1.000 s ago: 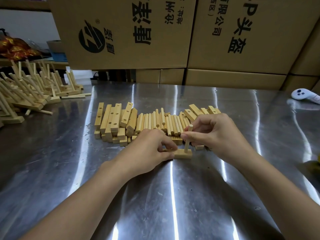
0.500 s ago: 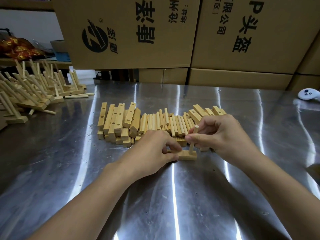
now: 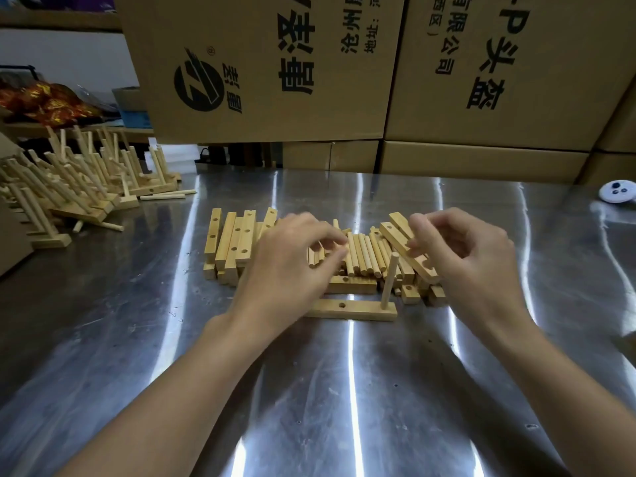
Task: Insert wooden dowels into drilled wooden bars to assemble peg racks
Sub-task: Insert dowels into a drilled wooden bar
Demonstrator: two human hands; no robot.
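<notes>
Left hand (image 3: 285, 266), right hand (image 3: 471, 266) lifted off bar (image 3: 351, 309); dowel (image 3: 389, 280) stands free.

Bright glare streaks cross the steel table (image 3: 344, 390); fingertips blur, edges bow.

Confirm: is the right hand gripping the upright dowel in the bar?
No. The right hand hovers over the pile, clear of the upright dowel, which stands alone in the bar.

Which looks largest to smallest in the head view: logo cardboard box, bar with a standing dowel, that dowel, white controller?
1. cardboard box
2. bar
3. dowel and white controller: unsure; dowel longer but thinner, controller farther off.
</notes>
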